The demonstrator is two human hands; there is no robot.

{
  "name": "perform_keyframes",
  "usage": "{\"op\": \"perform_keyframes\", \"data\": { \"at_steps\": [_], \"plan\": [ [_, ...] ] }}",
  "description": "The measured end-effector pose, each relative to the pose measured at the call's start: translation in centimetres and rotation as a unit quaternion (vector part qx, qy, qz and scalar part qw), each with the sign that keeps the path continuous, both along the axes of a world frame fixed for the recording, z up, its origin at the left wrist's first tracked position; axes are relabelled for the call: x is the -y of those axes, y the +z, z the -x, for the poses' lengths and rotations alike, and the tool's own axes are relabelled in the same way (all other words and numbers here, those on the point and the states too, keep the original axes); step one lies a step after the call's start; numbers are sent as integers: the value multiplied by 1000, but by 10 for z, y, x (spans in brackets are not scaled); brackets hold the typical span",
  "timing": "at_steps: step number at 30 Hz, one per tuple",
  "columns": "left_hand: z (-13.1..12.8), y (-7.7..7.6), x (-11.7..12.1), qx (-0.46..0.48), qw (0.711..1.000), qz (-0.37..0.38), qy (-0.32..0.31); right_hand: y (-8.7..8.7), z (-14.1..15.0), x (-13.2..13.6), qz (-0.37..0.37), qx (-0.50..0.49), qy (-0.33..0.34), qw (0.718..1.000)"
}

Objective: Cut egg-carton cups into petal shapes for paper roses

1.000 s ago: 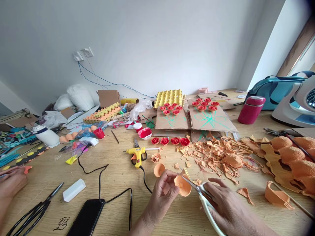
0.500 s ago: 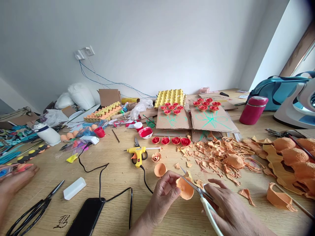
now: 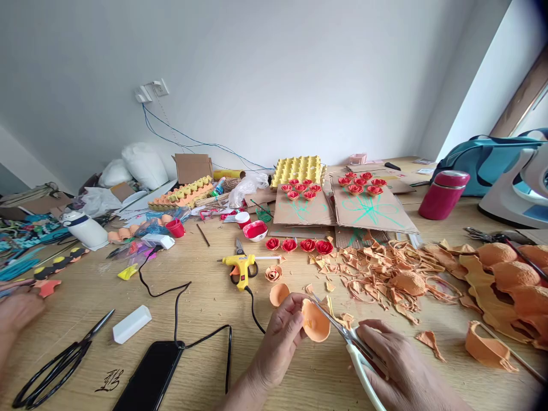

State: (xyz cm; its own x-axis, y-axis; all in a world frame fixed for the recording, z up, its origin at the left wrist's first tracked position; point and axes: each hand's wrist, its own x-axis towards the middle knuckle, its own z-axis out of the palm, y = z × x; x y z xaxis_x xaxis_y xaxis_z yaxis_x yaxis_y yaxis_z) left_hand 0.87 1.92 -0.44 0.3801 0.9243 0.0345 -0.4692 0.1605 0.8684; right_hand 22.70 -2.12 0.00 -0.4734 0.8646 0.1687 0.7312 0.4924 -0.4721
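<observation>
Pinched by the rim in my left hand (image 3: 280, 337) is an orange egg-carton cup (image 3: 317, 321), its hollow side facing me. My right hand (image 3: 396, 357) grips white-handled scissors (image 3: 357, 359), whose blades lie along the cup's right edge. Small orange trimmings (image 3: 342, 319) rest just beyond the blades. Behind my left hand sit another orange cup (image 3: 279, 294) and an orange rolled rose with red edges (image 3: 273, 273). Farther back runs a row of red-painted roses (image 3: 307, 245).
A yellow glue gun (image 3: 240, 269) with its cord, a phone (image 3: 148, 377) and black scissors (image 3: 64, 365) lie leftward. Orange scraps (image 3: 385, 268) and egg cartons (image 3: 505, 274) spread on the right. Cardboard sheets (image 3: 372, 214) bear red roses. Another person's hand (image 3: 21, 308) is at far left.
The cup has turned and moved slightly left in my left hand, and a strip at its edge no longer shows. The other person's hand has drawn back leftward.
</observation>
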Motion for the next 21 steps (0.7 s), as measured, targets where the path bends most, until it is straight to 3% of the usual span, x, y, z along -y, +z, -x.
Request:
{"op": "perform_keyframes", "data": {
  "at_steps": [3, 7, 14, 21],
  "plan": [
    [-3, -2, 1, -31, 998, -56, 2, -4, 0, -1, -9, 4, -15, 1000],
    [-4, -9, 3, -113, 983, -130, 59, -5, 1, -4, -37, 5, -25, 999],
    [-1, -15, 5, -276, 923, -251, 92, -7, 1, -4, -63, 12, -34, 997],
    [-1, -12, 10, -326, 872, -351, 101, -10, -1, -2, -70, 14, -39, 997]
  ]
}}
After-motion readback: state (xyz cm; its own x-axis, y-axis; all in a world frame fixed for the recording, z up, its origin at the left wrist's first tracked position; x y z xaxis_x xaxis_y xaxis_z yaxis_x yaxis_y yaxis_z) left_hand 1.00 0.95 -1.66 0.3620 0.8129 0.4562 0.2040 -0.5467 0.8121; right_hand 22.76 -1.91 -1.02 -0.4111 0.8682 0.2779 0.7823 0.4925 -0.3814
